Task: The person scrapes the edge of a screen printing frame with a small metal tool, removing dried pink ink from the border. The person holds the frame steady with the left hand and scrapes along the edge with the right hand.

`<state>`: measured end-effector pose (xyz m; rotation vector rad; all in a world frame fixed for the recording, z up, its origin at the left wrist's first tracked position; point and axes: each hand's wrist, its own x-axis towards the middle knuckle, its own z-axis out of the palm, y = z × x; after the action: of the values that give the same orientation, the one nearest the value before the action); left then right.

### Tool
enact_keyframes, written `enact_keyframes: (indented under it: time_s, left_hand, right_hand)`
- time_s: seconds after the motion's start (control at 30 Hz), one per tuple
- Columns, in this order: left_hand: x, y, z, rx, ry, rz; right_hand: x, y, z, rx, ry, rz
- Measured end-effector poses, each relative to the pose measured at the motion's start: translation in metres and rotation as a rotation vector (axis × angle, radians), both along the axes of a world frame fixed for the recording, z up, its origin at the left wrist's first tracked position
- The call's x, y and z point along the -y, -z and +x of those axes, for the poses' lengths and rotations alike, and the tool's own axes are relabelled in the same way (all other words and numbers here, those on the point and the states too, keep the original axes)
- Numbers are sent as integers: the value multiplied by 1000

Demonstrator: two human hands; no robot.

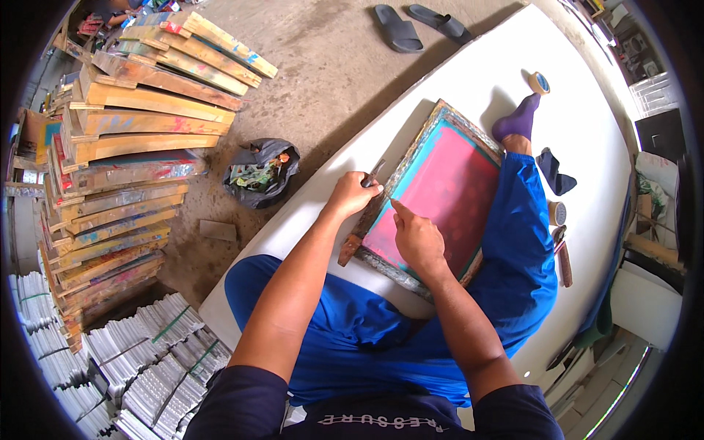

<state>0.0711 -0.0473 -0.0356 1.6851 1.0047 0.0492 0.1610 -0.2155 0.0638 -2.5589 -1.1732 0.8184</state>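
The left hand (354,193) grips a small dark tool (375,171) at the 9 o'clock side of the pink-meshed frame (456,192), apparently steadying it. The right hand (419,240) grips nothing visible; its index finger extends to the inner border. The frame lies on the white worktop (579,73), probably braced at 3 o'clock by the bent leg (522,238). Room is narrow toward 10 o'clock, wider at 1 o'clock.
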Motion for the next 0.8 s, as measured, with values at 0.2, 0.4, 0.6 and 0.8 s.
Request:
enact_keyframes:
  time_s: [0.2,0.4,0.6,0.8]
  left_hand:
    - [5,-6,-21,-22,31,51]
    - [30,-25,-61,27,-5,106]
    - [31,-30,-61,36,7,-39]
    - [25,-19,-61,40,41,-63]
  right_hand:
    - [-13,-12,-15,11,34,-118]
    - [-19,-18,-23,13,87,-144]
    - [-25,-18,-27,40,39,-126]
    - [-30,-19,-29,120,-27,-194]
